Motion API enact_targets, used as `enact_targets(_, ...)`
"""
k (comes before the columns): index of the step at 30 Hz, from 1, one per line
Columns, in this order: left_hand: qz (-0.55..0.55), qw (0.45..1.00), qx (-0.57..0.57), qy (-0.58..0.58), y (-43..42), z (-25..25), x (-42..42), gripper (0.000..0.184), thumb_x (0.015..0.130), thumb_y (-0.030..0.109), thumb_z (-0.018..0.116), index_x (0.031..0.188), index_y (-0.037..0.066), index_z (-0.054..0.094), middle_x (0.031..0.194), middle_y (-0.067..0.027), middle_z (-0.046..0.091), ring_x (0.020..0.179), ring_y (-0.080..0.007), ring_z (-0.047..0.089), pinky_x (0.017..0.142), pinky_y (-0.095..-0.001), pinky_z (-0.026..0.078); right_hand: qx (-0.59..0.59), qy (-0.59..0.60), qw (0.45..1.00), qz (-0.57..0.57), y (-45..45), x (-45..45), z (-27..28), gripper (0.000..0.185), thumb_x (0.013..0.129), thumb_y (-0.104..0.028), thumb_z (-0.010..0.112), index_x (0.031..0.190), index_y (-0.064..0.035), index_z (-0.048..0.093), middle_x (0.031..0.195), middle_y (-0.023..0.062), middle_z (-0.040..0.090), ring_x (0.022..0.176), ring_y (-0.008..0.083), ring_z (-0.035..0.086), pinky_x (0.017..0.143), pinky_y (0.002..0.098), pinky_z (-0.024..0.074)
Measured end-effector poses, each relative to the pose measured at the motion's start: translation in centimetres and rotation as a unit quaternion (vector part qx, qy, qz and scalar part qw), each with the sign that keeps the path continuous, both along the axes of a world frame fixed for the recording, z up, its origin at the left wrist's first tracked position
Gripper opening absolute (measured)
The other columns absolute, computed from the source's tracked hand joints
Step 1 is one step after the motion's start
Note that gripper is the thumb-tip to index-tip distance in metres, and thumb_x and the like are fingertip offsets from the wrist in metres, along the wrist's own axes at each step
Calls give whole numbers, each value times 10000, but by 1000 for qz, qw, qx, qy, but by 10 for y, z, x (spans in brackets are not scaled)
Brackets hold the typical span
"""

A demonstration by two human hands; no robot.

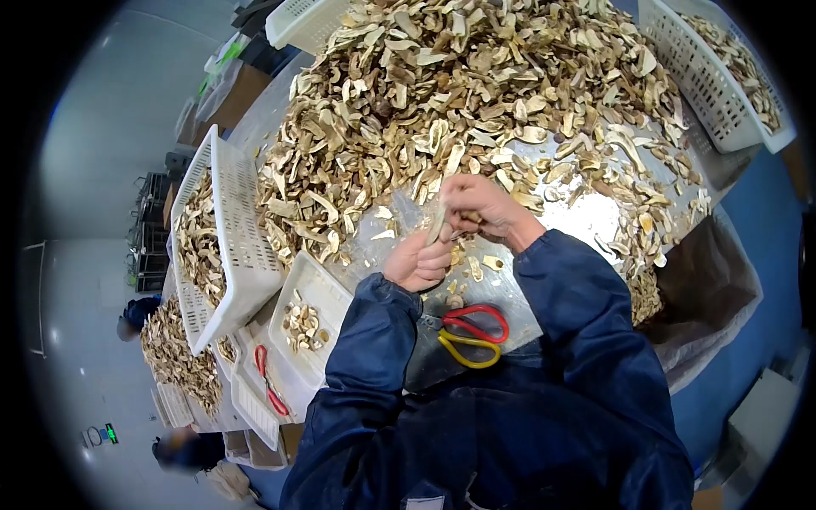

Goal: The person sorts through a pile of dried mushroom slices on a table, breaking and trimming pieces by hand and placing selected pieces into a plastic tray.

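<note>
My left hand [421,262] is closed on a pale, long dried mushroom slice [436,226], which sticks up from its fingers. Just above it, my right hand [483,206] has its fingers curled and pinched at the upper end of that slice; they are slightly blurred. Both hands are over the metal tabletop, at the near edge of a big heap of dried mushroom slices [408,110]. Below them, near my body, lie scissors with one red and one yellow handle loop [476,324]. Loose slices [476,268] are scattered beside the hands.
A white tray [338,299] with a few pieces stands at left, beside a white basket of slices [246,246]. Red-handled scissors [266,382] lie further left. Another basket [705,81] is at upper right, a lined bag [722,289] at right. Two people are at far left.
</note>
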State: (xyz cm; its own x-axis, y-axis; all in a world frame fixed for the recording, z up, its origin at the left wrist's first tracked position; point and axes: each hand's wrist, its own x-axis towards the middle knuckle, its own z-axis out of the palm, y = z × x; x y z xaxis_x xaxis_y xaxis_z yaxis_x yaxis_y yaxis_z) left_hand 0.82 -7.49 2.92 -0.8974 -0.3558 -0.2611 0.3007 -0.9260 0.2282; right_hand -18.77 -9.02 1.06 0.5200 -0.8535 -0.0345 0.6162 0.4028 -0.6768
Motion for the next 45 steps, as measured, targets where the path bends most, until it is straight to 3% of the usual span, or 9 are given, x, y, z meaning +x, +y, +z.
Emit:
enact_targets(4, -6, 944, -255, -211, -5, 2, 2, 253, 963, 255, 421, 971, 49, 567, 606, 24, 451, 479, -56, 354, 416, -187, 276, 111, -163, 962, -189, -6, -22, 9, 170, 835, -177, 631, 939, -55, 574, 794, 61, 622, 616, 126, 595, 399, 195, 381)
enact_targets(7, 49, 685, -481, -544, -37, 36, -14, 236, 910, 240, 540, 970, 18, 598, 670, -2, 515, 546, -66, 425, 495, -208, 350, 80, -195, 952, -223, -10, -32, 9, 233, 840, -196, 622, 1013, -52, 564, 813, 65, 619, 651, 146, 615, 396, 197, 393)
enact_targets(9, 126, 514, -649, -546, -71, 11, -8, 178, 840, 120, 607, 972, 0, 613, 718, -2, 555, 610, -93, 507, 566, -227, 420, 52, -184, 959, -210, -15, -37, -3, 268, 846, -199, 615, 1058, -48, 553, 801, 61, 616, 655, 150, 619, 388, 196, 390)
enact_targets(13, 99, 438, -655, -607, -76, -8, -12, 206, 733, 102, 687, 879, -12, 597, 696, -82, 595, 622, -204, 558, 598, -306, 449, 59, -150, 969, -188, -14, -36, -4, 238, 847, -156, 596, 1058, -56, 548, 789, 39, 609, 647, 140, 613, 370, 190, 367)
enact_targets(15, 114, 502, -628, -583, -67, -6, -8, 163, 750, 107, 667, 831, -3, 579, 668, -28, 566, 618, -124, 545, 555, -283, 432, 57, -146, 970, -184, -14, -34, -2, 225, 844, -149, 602, 1044, -59, 552, 777, 32, 602, 631, 134, 600, 367, 187, 356)
enact_targets(18, 57, 776, -395, -488, -57, 7, 4, 103, 839, 114, 592, 916, 47, 585, 677, 40, 497, 563, -33, 431, 461, -194, 315, 51, -130, 975, -176, -13, -31, 1, 202, 849, -165, 610, 1009, -54, 556, 757, 36, 593, 604, 125, 580, 361, 182, 356)
enact_targets(25, 105, 880, -273, -374, -39, 25, 1, 134, 934, 165, 512, 968, 48, 569, 776, 28, 503, 555, -23, 371, 443, -169, 271, 8, -18, 997, -79, -12, -17, -5, 112, 871, -187, 607, 876, -102, 534, 730, 19, 585, 620, 125, 609, 401, 198, 370)
enact_targets(29, 23, 990, -102, -91, -31, 23, -11, 158, 961, 173, 436, 980, 49, 532, 725, 30, 450, 560, -29, 360, 415, -147, 249, 33, -25, 998, -42, -1, -8, 10, 193, 844, -176, 655, 971, -65, 560, 726, 5, 576, 613, 94, 595, 456, 189, 434)
enact_targets(45, 228, 786, -361, -447, -5, 21, -38, 144, 858, 128, 581, 970, 39, 570, 790, 9, 603, 576, -16, 473, 494, -152, 335, 6, 153, 975, -161, -5, -3, 5, 171, 837, -176, 659, 878, -21, 600, 712, 29, 616, 576, 88, 584, 469, 209, 422)
